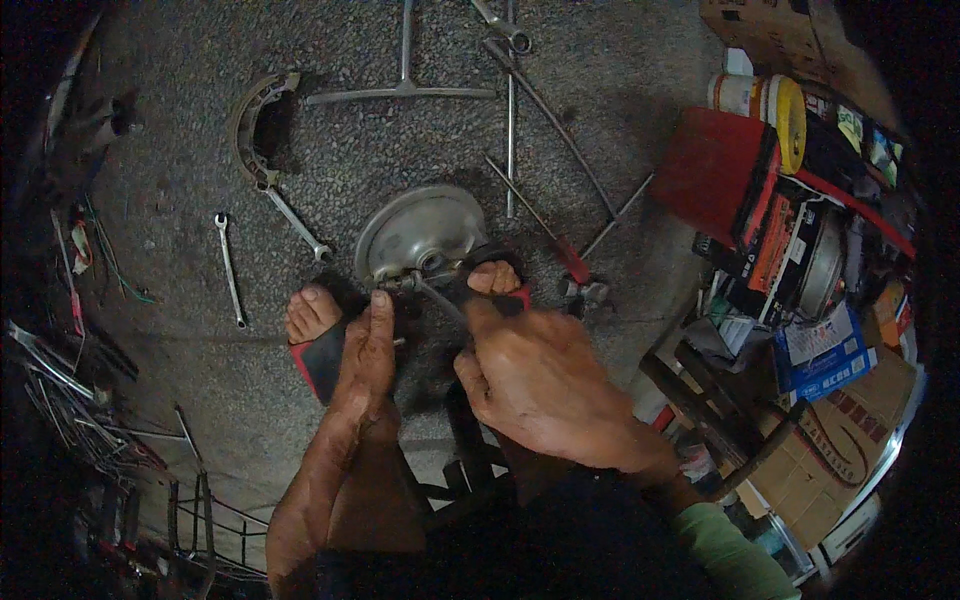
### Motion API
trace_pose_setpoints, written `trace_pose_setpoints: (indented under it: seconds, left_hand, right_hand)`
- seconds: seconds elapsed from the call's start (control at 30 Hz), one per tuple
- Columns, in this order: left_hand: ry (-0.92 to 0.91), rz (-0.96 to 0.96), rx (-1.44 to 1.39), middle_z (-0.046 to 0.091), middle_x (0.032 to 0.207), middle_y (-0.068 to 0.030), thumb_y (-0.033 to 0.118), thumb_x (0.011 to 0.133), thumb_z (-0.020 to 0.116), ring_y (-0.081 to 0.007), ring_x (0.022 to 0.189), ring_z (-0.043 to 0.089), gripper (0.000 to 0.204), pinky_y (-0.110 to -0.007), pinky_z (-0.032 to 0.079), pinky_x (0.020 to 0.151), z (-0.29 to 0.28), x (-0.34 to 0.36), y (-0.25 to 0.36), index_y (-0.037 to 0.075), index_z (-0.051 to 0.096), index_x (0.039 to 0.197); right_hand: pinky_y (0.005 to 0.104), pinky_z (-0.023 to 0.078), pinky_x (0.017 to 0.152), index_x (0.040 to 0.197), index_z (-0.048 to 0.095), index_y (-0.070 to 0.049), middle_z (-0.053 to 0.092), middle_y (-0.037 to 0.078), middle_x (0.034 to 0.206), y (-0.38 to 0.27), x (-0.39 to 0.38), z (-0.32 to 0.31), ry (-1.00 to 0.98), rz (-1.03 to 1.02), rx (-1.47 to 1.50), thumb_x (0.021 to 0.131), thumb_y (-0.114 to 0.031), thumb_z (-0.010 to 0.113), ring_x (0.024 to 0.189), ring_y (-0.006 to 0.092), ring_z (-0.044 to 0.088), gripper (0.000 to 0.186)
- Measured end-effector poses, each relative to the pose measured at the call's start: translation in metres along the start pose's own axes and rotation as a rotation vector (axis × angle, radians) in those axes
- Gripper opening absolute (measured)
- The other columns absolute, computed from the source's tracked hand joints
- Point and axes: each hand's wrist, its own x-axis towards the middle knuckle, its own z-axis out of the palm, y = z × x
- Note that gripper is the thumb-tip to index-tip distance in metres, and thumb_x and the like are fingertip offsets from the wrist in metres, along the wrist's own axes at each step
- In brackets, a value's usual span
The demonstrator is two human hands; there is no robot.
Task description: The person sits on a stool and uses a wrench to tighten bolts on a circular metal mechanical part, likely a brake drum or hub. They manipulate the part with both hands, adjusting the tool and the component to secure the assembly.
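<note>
A round silver metal plate [420, 225], resembling a brake drum cover, stands tilted on the floor between my sandalled feet. My left hand [370, 345] is at its lower edge, thumb up and fingers curled around a small part that I cannot make out. With my right hand [545, 380] I grip a wrench [440, 300], whose far end meets a bolt or fitting low on the plate. The handle end is covered by my palm.
Ahead lie a curved brake shoe [248, 130], two wrenches [228, 270], a T-handle tool [400, 95], long rods and a red-handled screwdriver [572, 262]. Boxes, a red case [715, 170] and cardboard [830, 450] crowd the right. Metal racks and rods [75, 420] fill the lower left.
</note>
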Motion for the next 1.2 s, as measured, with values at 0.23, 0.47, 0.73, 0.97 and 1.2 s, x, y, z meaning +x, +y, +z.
trace_pose_setpoints:
  seconds: [0.23,0.47,0.73,0.97,1.2]
  left_hand:
    - [0.072,-0.068,-0.24,0.061,0.1,-0.0054,0.049,0.099,0.035,-0.0154,0.091,0.055,0.058,-0.03,0.044,0.081,0.013,-0.003,-0.005,-0.002,0.058,0.111]
    - [0.097,0.119,-0.069,0.058,0.096,-0.0062,0.049,0.1,0.032,-0.0148,0.089,0.049,0.06,-0.03,0.041,0.079,0.012,0.002,-0.008,-0.004,0.057,0.107]
    - [0.056,0.161,-0.016,0.057,0.087,-0.0062,0.048,0.1,0.031,-0.0144,0.082,0.048,0.059,-0.031,0.041,0.074,0.007,0.01,-0.023,-0.004,0.058,0.101]
    - [0.077,0.171,0.022,0.059,0.086,-0.0074,0.046,0.101,0.032,-0.0151,0.082,0.049,0.056,-0.03,0.042,0.075,0.005,0.008,-0.016,-0.003,0.059,0.099]
    - [0.053,0.211,-0.011,0.059,0.089,-0.0053,0.045,0.101,0.033,-0.0152,0.084,0.05,0.056,-0.03,0.042,0.077,0.01,0.004,-0.008,-0.004,0.058,0.103]
  right_hand:
    - [0.0393,0.045,0.044,0.088,0.051,0.001,0.055,0.018,0.057,0.041,0.007,0.021,0.136,-0.037,0.376,0.085,-0.016,0.051,0.047,0.03,0.056,0.017]
    - [0.023,0.02,0.027,0.082,0.046,-0.009,0.044,0.006,0.047,0.024,0.003,0.003,-0.488,0.794,1.421,0.093,-0.029,0.046,0.028,0.0094,0.029,0.023]
    - [0.0237,0.019,0.028,0.08,0.046,-0.011,0.039,0.004,0.046,0.004,-0.003,0.015,-0.327,0.806,1.563,0.095,-0.033,0.045,0.03,0.0098,0.026,0.026]
    - [0.0245,0.021,0.03,0.078,0.044,-0.011,0.04,0.003,0.048,-0.013,-0.009,0.034,-0.122,0.893,1.5,0.095,-0.032,0.044,0.032,0.0106,0.028,0.028]
    - [0.0259,0.021,0.031,0.074,0.045,-0.009,0.042,0.004,0.051,0.003,-0.01,0.032,-0.219,0.685,1.436,0.095,-0.031,0.044,0.033,0.012,0.03,0.03]
